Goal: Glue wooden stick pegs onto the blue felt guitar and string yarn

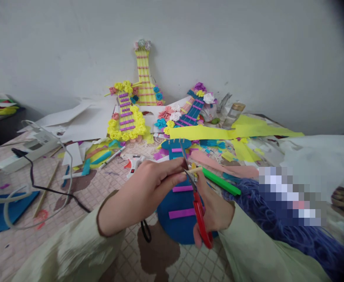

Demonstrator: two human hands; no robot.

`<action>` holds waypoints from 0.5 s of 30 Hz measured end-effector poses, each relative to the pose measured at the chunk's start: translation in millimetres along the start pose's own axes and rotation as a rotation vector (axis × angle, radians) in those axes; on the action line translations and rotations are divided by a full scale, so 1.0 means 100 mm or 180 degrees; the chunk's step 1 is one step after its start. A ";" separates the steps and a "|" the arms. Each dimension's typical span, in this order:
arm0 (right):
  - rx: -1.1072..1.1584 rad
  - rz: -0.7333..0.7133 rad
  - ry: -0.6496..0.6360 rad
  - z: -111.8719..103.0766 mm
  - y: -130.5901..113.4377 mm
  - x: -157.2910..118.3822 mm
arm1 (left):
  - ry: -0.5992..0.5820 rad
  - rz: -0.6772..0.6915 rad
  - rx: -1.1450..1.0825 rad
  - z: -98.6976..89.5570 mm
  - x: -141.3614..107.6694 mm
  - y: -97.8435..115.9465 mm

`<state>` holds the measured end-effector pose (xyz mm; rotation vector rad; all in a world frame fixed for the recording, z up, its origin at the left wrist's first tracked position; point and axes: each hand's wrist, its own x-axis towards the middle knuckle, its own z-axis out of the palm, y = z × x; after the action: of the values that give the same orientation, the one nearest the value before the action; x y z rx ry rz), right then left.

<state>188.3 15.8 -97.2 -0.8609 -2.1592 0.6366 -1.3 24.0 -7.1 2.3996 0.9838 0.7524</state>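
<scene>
Red-handled scissors (199, 219) are in my right hand (215, 203), with their blades pointing up and away, parted around a thin pale stick (194, 170). My left hand (145, 192) pinches that stick between thumb and fingers, just left of the blades. Beneath both hands lies a blue guitar-shaped board (172, 227) with purple strips (182, 213) across it and small pegs along its far end. The hands hide part of its middle. A green glue-stick-like bar (221, 181) lies just beyond my right hand.
Decorated paper guitars (143, 74) lean against the wall. Yellow paper (201, 133) and scraps cover the table's back. A white power strip (27, 150) with cables is at left, a white glue gun (135, 164) beyond my left hand, blue cord (277, 223) at right, and a glass jar (235, 113) behind.
</scene>
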 end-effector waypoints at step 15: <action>0.0129 0.0271 0.0311 0.06 -0.03 0.00 | 0.0378 -0.0305 0.0372 -0.02 0.01 0.03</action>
<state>183.0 12.8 -99.1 -0.9470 -2.0247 0.6644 0.1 23.1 -3.3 2.4089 1.2124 0.8315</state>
